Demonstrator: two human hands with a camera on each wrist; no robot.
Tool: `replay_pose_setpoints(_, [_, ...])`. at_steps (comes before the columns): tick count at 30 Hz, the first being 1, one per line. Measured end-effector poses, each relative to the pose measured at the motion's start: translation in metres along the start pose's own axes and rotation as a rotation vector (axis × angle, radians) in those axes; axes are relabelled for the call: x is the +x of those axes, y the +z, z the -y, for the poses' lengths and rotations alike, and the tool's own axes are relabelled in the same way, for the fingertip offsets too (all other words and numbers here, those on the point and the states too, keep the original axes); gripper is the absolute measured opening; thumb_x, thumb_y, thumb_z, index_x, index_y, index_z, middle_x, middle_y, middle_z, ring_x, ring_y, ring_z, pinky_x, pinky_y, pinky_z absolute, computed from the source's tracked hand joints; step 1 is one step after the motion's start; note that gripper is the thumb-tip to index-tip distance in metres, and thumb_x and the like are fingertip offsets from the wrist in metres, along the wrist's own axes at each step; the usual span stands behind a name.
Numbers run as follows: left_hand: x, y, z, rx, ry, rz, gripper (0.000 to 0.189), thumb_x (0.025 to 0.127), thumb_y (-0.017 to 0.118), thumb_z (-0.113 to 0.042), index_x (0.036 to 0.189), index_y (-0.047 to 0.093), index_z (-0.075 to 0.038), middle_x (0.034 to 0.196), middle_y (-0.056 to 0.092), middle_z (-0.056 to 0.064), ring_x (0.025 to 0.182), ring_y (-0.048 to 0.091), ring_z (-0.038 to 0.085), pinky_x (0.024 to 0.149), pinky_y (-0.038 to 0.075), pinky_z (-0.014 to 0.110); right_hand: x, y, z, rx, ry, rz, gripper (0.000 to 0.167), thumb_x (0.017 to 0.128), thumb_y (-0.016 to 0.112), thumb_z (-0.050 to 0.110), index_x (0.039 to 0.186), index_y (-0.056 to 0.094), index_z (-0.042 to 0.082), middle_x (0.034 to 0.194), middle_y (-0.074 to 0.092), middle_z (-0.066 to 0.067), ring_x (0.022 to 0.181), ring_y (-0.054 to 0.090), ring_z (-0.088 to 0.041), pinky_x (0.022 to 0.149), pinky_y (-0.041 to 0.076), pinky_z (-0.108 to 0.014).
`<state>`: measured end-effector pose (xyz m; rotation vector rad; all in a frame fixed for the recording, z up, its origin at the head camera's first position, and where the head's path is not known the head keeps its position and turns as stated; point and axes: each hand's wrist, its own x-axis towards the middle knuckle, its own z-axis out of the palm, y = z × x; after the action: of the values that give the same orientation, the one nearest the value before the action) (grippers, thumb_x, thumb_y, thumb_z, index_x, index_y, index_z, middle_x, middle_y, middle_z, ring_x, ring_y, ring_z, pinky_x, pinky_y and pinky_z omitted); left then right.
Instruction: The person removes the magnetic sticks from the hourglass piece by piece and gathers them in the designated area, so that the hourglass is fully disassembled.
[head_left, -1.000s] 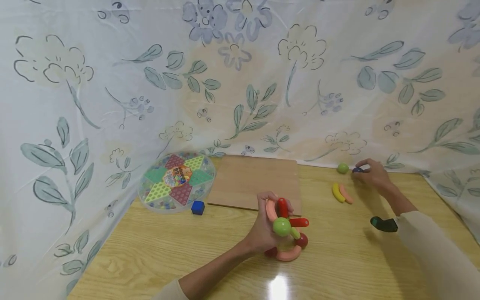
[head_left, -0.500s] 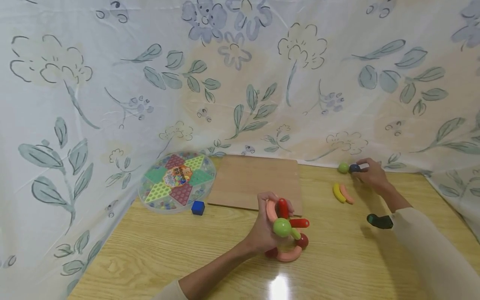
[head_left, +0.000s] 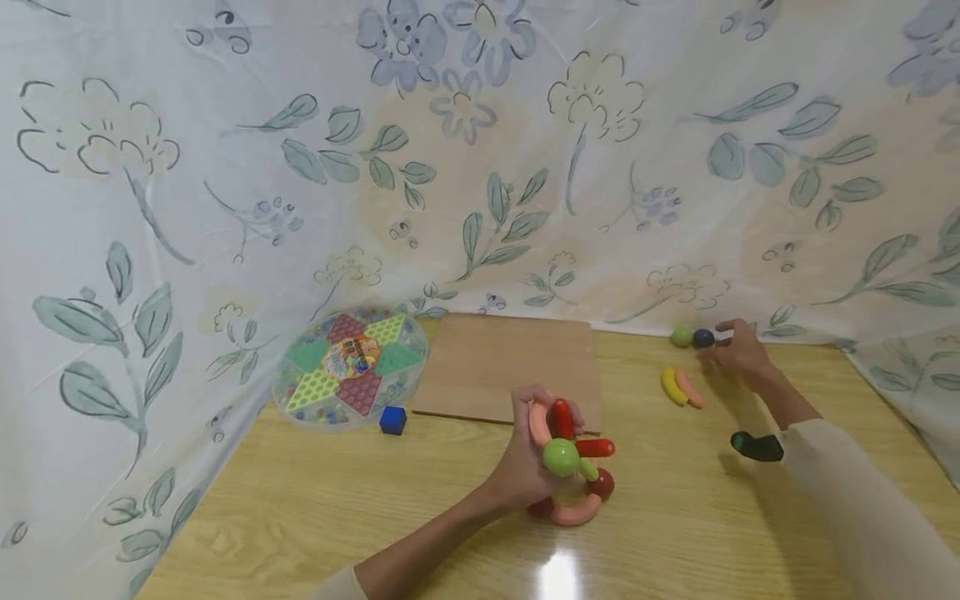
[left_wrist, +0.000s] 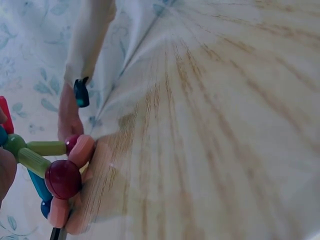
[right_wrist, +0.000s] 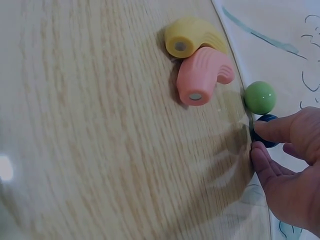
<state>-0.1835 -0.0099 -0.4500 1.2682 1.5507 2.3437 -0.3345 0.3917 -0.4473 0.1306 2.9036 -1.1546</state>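
My left hand (head_left: 517, 467) grips a toy structure of magnetic rods and balls (head_left: 561, 457). It has red straight rods, pinkish curved rods, and green and dark red balls. In the left wrist view, dark red balls (left_wrist: 63, 179), green rods and blue rods show on its lower part, close over the table. At the back right, my right hand (head_left: 738, 350) is beside a dark blue ball (head_left: 703, 337), its fingers spread apart. A green ball (head_left: 682, 336) sits just left of the blue one. In the right wrist view, a fingertip overlaps the blue ball (right_wrist: 265, 131).
A yellow curved rod (head_left: 672, 386) and a pink curved rod (head_left: 687, 388) lie side by side near the right hand. A wooden board (head_left: 502, 362), a Chinese checkers set (head_left: 351, 367) and a blue cube (head_left: 393, 420) are farther left. Floral cloth (head_left: 480, 167) hangs behind the table.
My right hand has moved the dark blue ball left against the green ball and let go of it. The left hand and its structure have stayed in place.
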Motion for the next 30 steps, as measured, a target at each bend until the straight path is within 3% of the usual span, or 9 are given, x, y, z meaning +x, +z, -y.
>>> replay_pose_setpoints(3, [-0.002, 0.000, 0.000, 0.006, -0.002, -0.004, 0.074, 0.075, 0.065, 0.019, 0.124, 0.012, 0.004, 0.116, 0.035, 0.045, 0.114, 0.051, 0.006, 0.105, 0.047, 0.019, -0.003, 0.002, 0.002, 0.013, 0.020, 0.019, 0.077, 0.097, 0.064, 0.010, 0.150, 0.018, -0.022, 0.141, 0.036, -0.051, 0.127, 0.046, -0.061, 0.100, 0.050, -0.059])
replay_pose_setpoints(6, [-0.002, 0.000, 0.001, 0.016, -0.001, -0.004, 0.074, 0.076, 0.066, 0.018, 0.125, 0.013, 0.005, 0.116, 0.036, 0.045, 0.114, 0.051, 0.007, 0.104, 0.048, 0.019, -0.006, 0.002, 0.004, 0.004, 0.029, 0.026, 0.078, 0.098, 0.062, 0.010, 0.151, 0.014, -0.022, 0.143, 0.032, -0.051, 0.129, 0.043, -0.063, 0.106, 0.044, -0.067])
replay_pose_setpoints(13, [-0.002, 0.000, 0.001, 0.013, 0.006, 0.001, 0.074, 0.075, 0.066, 0.018, 0.124, 0.012, 0.005, 0.115, 0.035, 0.045, 0.113, 0.051, 0.006, 0.105, 0.046, 0.018, -0.010, 0.000, 0.009, -0.029, -0.027, 0.034, 0.080, 0.097, 0.061, 0.009, 0.151, 0.011, -0.022, 0.141, 0.028, -0.053, 0.125, 0.041, -0.063, 0.101, 0.044, -0.067])
replay_pose_setpoints(22, [-0.003, 0.000, -0.002, 0.010, -0.006, -0.006, 0.075, 0.075, 0.066, 0.017, 0.126, 0.012, 0.005, 0.118, 0.035, 0.046, 0.115, 0.052, 0.005, 0.103, 0.051, 0.020, -0.017, -0.007, 0.031, -0.201, -0.059, -0.025, 0.076, 0.091, 0.065, 0.008, 0.141, 0.021, -0.027, 0.133, 0.032, -0.060, 0.122, 0.033, -0.072, 0.101, 0.037, -0.076])
replay_pose_setpoints(30, [-0.002, 0.000, -0.003, 0.021, -0.018, -0.009, 0.075, 0.076, 0.067, 0.017, 0.126, 0.013, 0.004, 0.119, 0.036, 0.046, 0.115, 0.053, 0.005, 0.102, 0.052, 0.022, -0.023, -0.015, 0.054, -0.265, -0.053, 0.061, 0.075, 0.092, 0.062, 0.006, 0.144, 0.018, -0.025, 0.135, 0.027, -0.059, 0.122, 0.029, -0.069, 0.095, 0.042, -0.074])
